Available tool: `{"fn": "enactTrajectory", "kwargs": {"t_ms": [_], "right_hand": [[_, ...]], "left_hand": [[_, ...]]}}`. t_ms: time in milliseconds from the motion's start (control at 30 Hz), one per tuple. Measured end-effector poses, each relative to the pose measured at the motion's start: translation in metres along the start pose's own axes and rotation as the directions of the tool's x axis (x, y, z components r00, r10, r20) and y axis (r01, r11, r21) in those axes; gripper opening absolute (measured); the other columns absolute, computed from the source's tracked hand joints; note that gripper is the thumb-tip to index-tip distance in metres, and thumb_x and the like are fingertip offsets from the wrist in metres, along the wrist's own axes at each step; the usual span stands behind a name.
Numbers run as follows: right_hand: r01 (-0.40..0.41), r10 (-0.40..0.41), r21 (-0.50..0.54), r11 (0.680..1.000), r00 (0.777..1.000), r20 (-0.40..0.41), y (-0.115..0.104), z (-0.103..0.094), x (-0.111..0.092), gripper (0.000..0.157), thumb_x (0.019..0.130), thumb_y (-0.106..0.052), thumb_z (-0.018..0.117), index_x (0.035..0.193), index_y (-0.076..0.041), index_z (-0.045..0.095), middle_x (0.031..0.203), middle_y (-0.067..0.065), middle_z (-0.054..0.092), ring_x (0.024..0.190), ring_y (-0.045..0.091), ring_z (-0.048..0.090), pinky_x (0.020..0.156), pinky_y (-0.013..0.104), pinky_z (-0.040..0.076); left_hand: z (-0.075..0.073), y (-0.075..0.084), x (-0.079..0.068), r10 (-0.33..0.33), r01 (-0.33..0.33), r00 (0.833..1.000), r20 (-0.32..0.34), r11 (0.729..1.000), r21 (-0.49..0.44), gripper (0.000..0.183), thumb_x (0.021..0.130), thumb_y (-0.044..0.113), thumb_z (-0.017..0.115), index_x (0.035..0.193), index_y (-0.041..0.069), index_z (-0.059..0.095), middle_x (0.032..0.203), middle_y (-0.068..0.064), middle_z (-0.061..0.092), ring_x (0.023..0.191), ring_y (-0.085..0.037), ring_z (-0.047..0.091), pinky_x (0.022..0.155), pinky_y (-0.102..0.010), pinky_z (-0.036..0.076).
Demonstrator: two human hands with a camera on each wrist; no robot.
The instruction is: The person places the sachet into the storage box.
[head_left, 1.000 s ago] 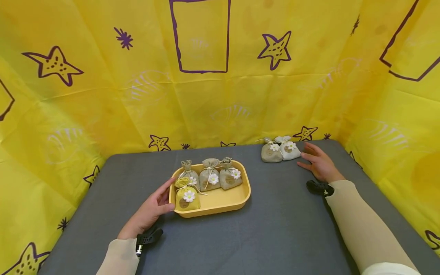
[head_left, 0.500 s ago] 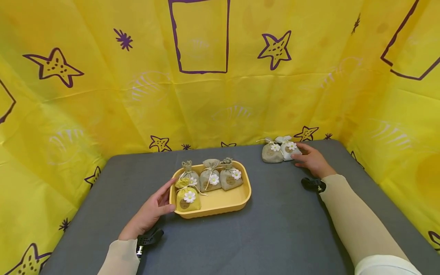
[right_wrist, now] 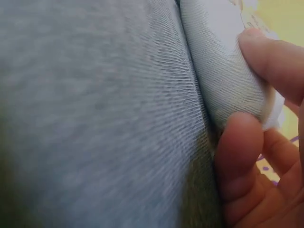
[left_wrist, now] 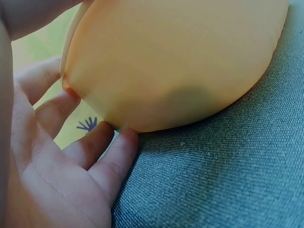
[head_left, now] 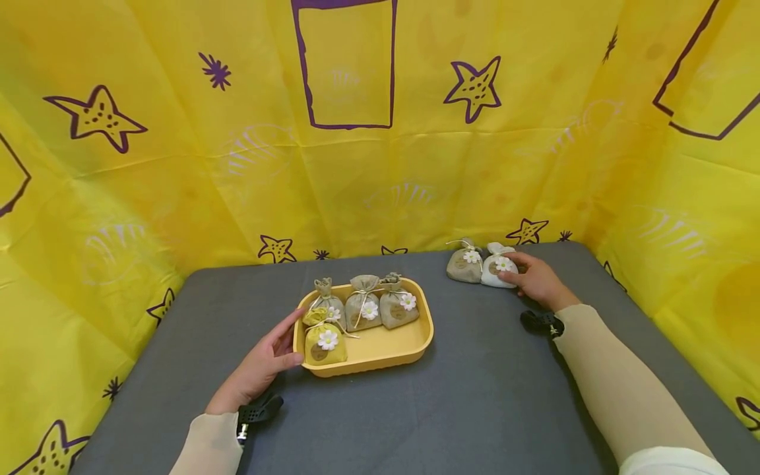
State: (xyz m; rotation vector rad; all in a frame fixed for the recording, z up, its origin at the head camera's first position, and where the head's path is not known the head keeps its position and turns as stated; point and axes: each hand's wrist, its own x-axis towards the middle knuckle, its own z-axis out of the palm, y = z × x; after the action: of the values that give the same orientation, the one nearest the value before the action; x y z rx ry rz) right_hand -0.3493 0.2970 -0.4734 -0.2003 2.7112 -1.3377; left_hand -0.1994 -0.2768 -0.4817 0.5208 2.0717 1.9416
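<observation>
My left hand (head_left: 255, 366) holds the left end of a yellow plastic tray (head_left: 388, 346). In the left wrist view its fingertips (left_wrist: 124, 142) meet the tray's outer wall (left_wrist: 166, 61) down by the cloth. At the back right, my right hand (head_left: 541, 280) grips the right side of a small white drawstring sachet (head_left: 491, 277) with a daisy on it. The right wrist view has the thumb on the sachet's face (right_wrist: 218, 61) and a finger at its bottom edge, close over the cloth. A beige sachet (head_left: 462, 269) leans just left of the white one.
Inside the tray stand several beige sachets (head_left: 362, 313) along the back and a yellow sachet (head_left: 334, 355) at front left. The grey cloth-covered table (head_left: 380, 422) ends at a yellow curtain (head_left: 344, 198) printed with starfish.
The right hand has moved left and closed its fingers on the white sachet, which has shifted slightly; the beige one beside it has tilted. The left hand and tray have stayed put.
</observation>
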Motion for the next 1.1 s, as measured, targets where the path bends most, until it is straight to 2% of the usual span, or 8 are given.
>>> {"fn": "enactTrajectory", "kwargs": {"t_ms": [233,400,600,700,833,900,1000,1100], "right_hand": [[0.021,-0.02,-0.091,0.996,1.0,0.009,-0.002,-0.002,-0.019,0.069,0.092,-0.043,0.071,0.146,-0.008,0.047,0.144,0.025,0.043,0.083,0.03,0.056,0.061,0.038,0.055],[0.047,-0.045,-0.097,0.994,0.999,0.023,-0.006,0.003,-0.044,0.065,0.091,-0.04,0.074,0.142,-0.007,0.051,0.132,0.024,0.05,0.076,0.027,0.057,0.058,0.038,0.054],[0.078,-0.069,-0.075,0.994,0.991,0.118,-0.021,0.005,-0.079,0.055,0.089,-0.033,0.077,0.134,-0.008,0.057,0.126,0.022,0.055,0.076,0.026,0.058,0.058,0.037,0.054],[0.099,-0.092,-0.038,0.994,0.983,0.159,-0.027,0.002,-0.093,0.05,0.091,-0.028,0.075,0.133,-0.007,0.057,0.129,0.023,0.054,0.09,0.031,0.062,0.063,0.037,0.055],[0.097,-0.098,0.013,0.995,0.984,0.147,-0.03,0.001,-0.103,0.054,0.096,-0.029,0.069,0.142,-0.007,0.051,0.138,0.026,0.05,0.113,0.04,0.058,0.069,0.037,0.057],[0.109,-0.108,-0.006,0.994,0.986,0.13,-0.03,0.004,-0.104,0.058,0.096,-0.031,0.068,0.146,-0.008,0.05,0.139,0.025,0.051,0.11,0.037,0.06,0.068,0.036,0.057],[0.147,-0.137,-0.074,0.986,0.982,0.128,-0.03,0.01,-0.103,0.058,0.095,-0.033,0.07,0.145,-0.011,0.053,0.11,0.021,0.063,0.088,0.027,0.063,0.063,0.033,0.055],[0.196,-0.175,-0.125,0.973,0.972,0.158,-0.033,0.016,-0.101,0.054,0.092,-0.031,0.074,0.14,-0.012,0.06,0.08,0.008,0.056,0.068,0.019,0.055,0.059,0.03,0.049]], "left_hand": [[0.0,0.001,0.0,-0.001,0.001,1.0,-0.005,1.0,-0.007,0.083,0.095,0.007,0.068,0.161,0.014,0.018,0.165,-0.011,0.009,0.148,-0.032,0.012,0.105,-0.021,0.034],[0.0,0.001,0.0,-0.006,0.006,1.0,-0.009,1.0,0.002,0.082,0.095,0.008,0.068,0.16,0.013,0.018,0.165,-0.011,0.008,0.149,-0.031,0.011,0.105,-0.02,0.033],[0.0,0.001,-0.001,-0.006,0.007,1.0,-0.008,1.0,0.012,0.082,0.096,0.009,0.068,0.16,0.012,0.018,0.165,-0.011,0.008,0.149,-0.03,0.01,0.105,-0.019,0.033],[0.001,0.0,-0.001,-0.004,0.004,1.0,-0.01,1.0,0.008,0.082,0.096,0.008,0.068,0.16,0.011,0.017,0.165,-0.011,0.008,0.149,-0.031,0.01,0.105,-0.019,0.033],[0.001,-0.001,-0.001,-0.009,0.009,1.0,-0.01,1.0,0.007,0.082,0.096,0.009,0.067,0.16,0.012,0.018,0.165,-0.011,0.008,0.149,-0.031,0.011,0.105,-0.02,0.034],[0.001,-0.002,-0.001,-0.012,0.012,1.0,-0.006,1.0,0.009,0.081,0.096,0.008,0.067,0.16,0.013,0.018,0.165,-0.011,0.009,0.149,-0.031,0.011,0.105,-0.02,0.034],[0.0,-0.002,-0.001,-0.01,0.01,1.0,-0.001,1.0,0.006,0.081,0.096,0.008,0.067,0.161,0.013,0.017,0.165,-0.011,0.008,0.149,-0.03,0.011,0.105,-0.021,0.034],[0.0,0.0,-0.001,-0.004,0.004,1.0,0.0,1.0,0.003,0.081,0.096,0.008,0.067,0.16,0.012,0.017,0.165,-0.012,0.008,0.148,-0.031,0.011,0.105,-0.02,0.034]]}}
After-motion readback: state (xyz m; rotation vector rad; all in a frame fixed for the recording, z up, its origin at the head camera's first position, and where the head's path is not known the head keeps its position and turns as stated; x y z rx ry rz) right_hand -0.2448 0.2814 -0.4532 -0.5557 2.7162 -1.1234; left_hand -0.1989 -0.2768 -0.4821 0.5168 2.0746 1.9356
